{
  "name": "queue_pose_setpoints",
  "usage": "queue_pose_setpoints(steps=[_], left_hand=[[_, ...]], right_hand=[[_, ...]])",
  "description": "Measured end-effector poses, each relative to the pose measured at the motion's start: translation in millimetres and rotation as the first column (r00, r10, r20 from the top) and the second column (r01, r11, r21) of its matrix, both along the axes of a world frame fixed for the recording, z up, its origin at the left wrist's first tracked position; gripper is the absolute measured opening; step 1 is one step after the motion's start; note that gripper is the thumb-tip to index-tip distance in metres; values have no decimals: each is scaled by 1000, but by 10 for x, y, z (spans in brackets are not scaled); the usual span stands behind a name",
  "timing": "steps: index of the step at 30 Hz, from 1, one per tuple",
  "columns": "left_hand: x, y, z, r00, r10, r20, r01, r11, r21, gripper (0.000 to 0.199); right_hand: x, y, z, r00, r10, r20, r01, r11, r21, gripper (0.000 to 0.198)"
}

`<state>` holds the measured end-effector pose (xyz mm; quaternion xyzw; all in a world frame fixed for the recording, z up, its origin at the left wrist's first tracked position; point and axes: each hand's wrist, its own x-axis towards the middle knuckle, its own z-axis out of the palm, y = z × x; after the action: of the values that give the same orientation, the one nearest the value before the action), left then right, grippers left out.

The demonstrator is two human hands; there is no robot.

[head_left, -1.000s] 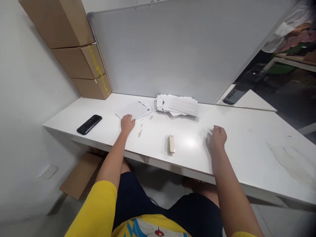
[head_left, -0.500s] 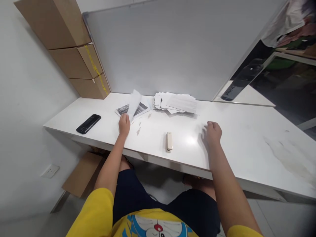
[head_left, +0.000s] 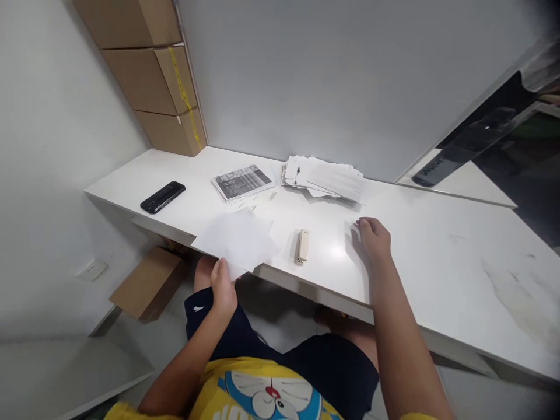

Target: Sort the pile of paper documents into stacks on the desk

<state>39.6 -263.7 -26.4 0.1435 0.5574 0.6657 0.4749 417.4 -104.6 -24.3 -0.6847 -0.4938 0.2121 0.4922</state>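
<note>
My left hand (head_left: 224, 291) pinches the near edge of a thin white sheet of paper (head_left: 234, 239), perhaps more than one, which reaches over the table's front edge. My right hand (head_left: 375, 236) is over the table at the right, its fingers loosely bent and slightly apart, with nothing visible in them. Between the hands a cream stapler (head_left: 303, 246) lies on the tabletop. Behind the sheet sits a small stack of printed pages (head_left: 242, 182) with a dark picture on top. A messy pile of white papers (head_left: 324, 178) lies against the back panel.
A black phone-like device (head_left: 163, 197) lies on the white table (head_left: 420, 233) at the left. Cardboard boxes (head_left: 170, 131) are stacked in the back left corner. Another cardboard box (head_left: 149, 283) stands below the table. A dark bottle (head_left: 446, 166) shows at the far right.
My left hand has drawn the white sheet off the printed stack, down toward me and past the table edge. The right hand has barely moved. The view has shifted slightly.
</note>
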Motion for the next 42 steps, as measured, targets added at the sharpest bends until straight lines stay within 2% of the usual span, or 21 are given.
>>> queue_pose_setpoints(steps=[3, 6, 9, 14, 19, 23, 25, 26, 28, 29, 32, 34, 36, 38, 42], left_hand=[[-105, -76, -89, 997, -11, 70, 16, 997, -69, 41], [-172, -65, -154, 994, -74, 81, 78, 996, -48, 36], [-204, 3, -157, 995, -62, 78, 65, 997, -31, 31], [-157, 38, -141, 990, -110, 85, 110, 994, 1, 38], [-66, -47, -106, 981, -153, 120, 150, 988, 40, 38], [-44, -136, -99, 974, -203, 105, 193, 977, 93, 33], [-31, -197, -164, 960, -253, 118, 241, 965, 106, 31], [-18, -233, -216, 949, -284, 135, 272, 957, 102, 30], [27, -310, -348, 919, -348, 183, 338, 937, 86, 30], [58, -350, -419, 903, -377, 206, 369, 926, 78, 32], [169, -455, -595, 854, -459, 245, 461, 886, 55, 36], [243, -499, -658, 818, -517, 252, 524, 851, 44, 36], [304, -517, -678, 784, -570, 244, 578, 815, 44, 37], [341, -511, -672, 780, -589, 212, 595, 803, 43, 38], [334, -463, -664, 848, -521, 100, 524, 852, -1, 38]], right_hand=[[16, 18, -6, 999, 2, 36, -1, 1000, -21, 34], [-5, 9, 18, 999, 10, 40, -10, 1000, 3, 33], [-99, -75, 82, 1000, -16, 22, 15, 998, 63, 30], [-320, -308, 149, 997, -9, 75, -10, 969, 246, 30], [-506, -510, 239, 992, 18, 121, -46, 971, 236, 29], [-789, -923, 352, 995, -25, 98, -1, 965, 262, 35], [-981, -1256, 308, 997, 37, 70, -51, 973, 226, 34], [-1076, -1438, 244, 992, 112, 58, -121, 973, 194, 31], [-1243, -1789, 44, 962, 270, 32, -272, 955, 120, 26], [-1307, -1943, -78, 954, 300, -2, -298, 950, 90, 27], [-1416, -2265, -414, 933, 309, -183, -310, 950, 27, 48], [-1427, -2362, -538, 904, 281, -323, -291, 957, 18, 58], [-1407, -2391, -562, 884, 247, -397, -272, 962, -5, 55], [-1372, -2380, -510, 892, 222, -394, -260, 964, -45, 45], [-1320, -2322, -323, 897, 272, -348, -303, 952, -35, 29]])
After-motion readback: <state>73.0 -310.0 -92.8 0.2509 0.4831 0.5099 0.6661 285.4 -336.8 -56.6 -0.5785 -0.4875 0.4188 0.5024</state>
